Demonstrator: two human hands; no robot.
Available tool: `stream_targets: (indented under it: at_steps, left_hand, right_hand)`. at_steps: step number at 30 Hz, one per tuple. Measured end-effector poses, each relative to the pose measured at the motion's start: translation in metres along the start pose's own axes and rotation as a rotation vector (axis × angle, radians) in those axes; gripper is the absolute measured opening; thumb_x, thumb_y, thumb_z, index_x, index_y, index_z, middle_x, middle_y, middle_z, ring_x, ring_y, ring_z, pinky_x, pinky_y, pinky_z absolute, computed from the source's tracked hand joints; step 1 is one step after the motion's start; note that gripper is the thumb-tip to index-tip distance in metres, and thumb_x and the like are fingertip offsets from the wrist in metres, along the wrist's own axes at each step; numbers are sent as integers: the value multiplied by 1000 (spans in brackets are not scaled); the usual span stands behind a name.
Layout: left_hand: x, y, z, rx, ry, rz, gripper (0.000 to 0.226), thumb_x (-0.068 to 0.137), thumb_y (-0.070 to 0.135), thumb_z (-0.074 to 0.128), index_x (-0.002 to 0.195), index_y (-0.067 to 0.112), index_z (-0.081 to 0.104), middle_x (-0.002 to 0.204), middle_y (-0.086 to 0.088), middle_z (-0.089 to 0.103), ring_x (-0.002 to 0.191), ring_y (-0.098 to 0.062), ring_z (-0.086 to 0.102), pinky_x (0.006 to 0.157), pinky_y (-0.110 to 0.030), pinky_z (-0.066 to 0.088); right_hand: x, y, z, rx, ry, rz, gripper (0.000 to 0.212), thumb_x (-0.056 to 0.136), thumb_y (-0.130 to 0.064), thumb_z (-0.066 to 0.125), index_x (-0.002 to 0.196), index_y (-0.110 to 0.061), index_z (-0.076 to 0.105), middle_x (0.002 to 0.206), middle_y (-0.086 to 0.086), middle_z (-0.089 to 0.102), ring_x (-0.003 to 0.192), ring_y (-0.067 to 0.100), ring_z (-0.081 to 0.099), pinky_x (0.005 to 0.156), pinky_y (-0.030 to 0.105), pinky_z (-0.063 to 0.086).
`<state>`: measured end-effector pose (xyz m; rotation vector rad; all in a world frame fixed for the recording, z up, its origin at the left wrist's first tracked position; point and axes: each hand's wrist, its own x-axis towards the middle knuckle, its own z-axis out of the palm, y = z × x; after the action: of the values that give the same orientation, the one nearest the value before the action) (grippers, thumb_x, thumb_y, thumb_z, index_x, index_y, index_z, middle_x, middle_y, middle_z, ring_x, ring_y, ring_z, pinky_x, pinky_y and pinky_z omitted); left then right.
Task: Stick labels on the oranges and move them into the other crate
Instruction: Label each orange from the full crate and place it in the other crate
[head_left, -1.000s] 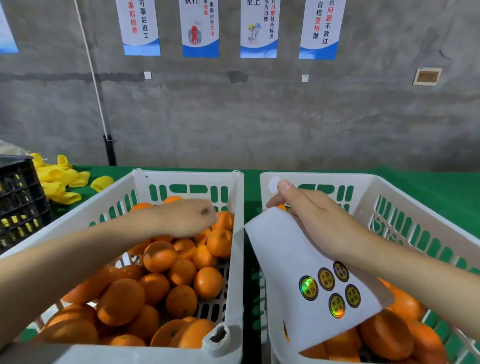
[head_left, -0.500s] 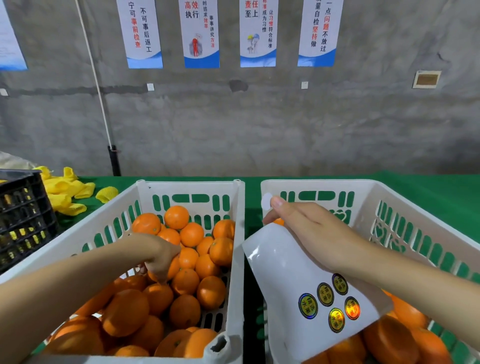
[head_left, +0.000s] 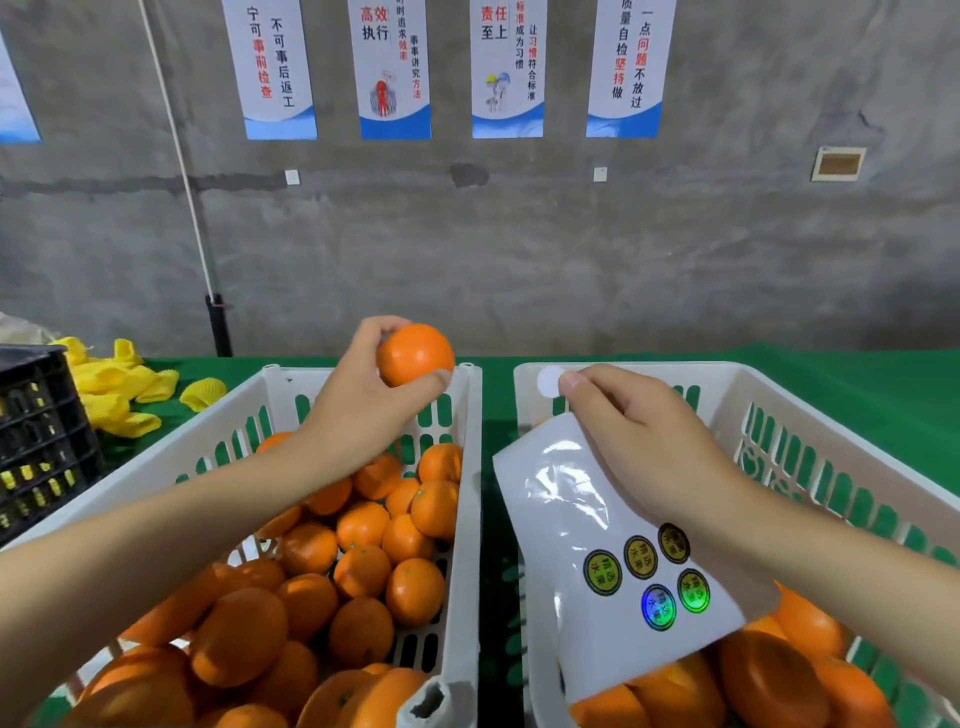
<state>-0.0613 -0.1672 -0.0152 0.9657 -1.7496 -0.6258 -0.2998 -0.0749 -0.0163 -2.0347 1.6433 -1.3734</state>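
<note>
the left hand (head_left: 358, 415) has its grip curled round one orange (head_left: 415, 354) at frame centre; the right hand (head_left: 641, 441), centre right, has its grip closed on the label sheet (head_left: 587, 519).

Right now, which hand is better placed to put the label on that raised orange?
Probably the right hand: holding the label sheet, it has a peeled label at its fingertip, close beside the orange. The left hand is busy gripping that orange above the left crate.

On table (head_left: 857, 395), left crate (head_left: 466, 519) beside right crate (head_left: 717, 374), oranges (head_left: 363, 571) in both, label sheet (head_left: 571, 519) over right crate
</note>
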Motion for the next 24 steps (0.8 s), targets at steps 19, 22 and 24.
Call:
stream_targets:
  at_steps: [19, 22, 24]
  left_hand:
    - [-47, 34, 44, -154, -272, 7, 63, 57, 57, 74, 113, 64, 47, 105, 37, 55, 99, -12, 67, 73, -31, 61]
    - [-50, 37, 46, -167, -287, 21, 59, 63, 49, 77, 112, 63, 47, 109, 33, 55, 101, -5, 65, 75, -25, 60]
    - [-51, 36, 46, -178, -304, 2, 58, 67, 42, 77, 112, 61, 47, 110, 29, 56, 103, -14, 66, 79, -32, 62]
  right_hand:
    - [-5, -19, -17, -514, 341, -549, 15, 88, -28, 67, 82, -17, 77, 70, -2, 61, 61, 22, 60, 45, 28, 39]
    - [-6, -18, -13, -462, 306, -594, 14, 87, -26, 67, 82, -19, 77, 70, -2, 61, 62, 23, 61, 47, 33, 46]
    - [-7, -17, -10, -434, 253, -613, 13, 86, -23, 66, 83, -19, 78, 70, -3, 63, 61, 22, 61, 48, 34, 49]
